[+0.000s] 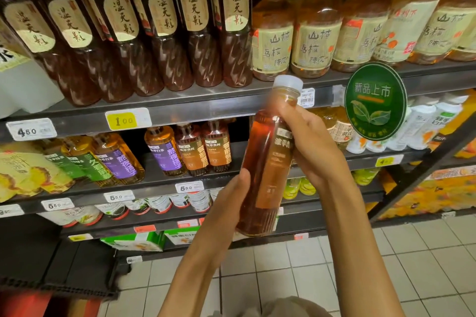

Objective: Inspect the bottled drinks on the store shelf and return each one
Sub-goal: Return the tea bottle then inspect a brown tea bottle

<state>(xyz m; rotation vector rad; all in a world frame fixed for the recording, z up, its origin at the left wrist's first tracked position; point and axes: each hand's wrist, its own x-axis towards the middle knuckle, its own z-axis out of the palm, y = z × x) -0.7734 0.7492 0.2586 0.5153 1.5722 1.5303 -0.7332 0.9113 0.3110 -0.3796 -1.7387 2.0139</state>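
I hold a tall bottle of reddish-brown tea [268, 162] with a white cap and an orange-brown label, tilted slightly, in front of the shelves. My left hand [229, 203] grips its lower part from the left, thumb along the side. My right hand [306, 141] wraps the upper part and neck from the right. Two matching orange-labelled bottles [203, 149] stand on the middle shelf [164, 183] behind it, with a dark gap to their right.
The top shelf carries a row of dark brown bottles [159, 38] and amber hawthorn drinks [316, 33]. A round green sign [374, 100] sticks out from the shelf edge at right. Purple- and green-labelled bottles [121, 159] stand left. Tiled floor [296, 278] lies below.
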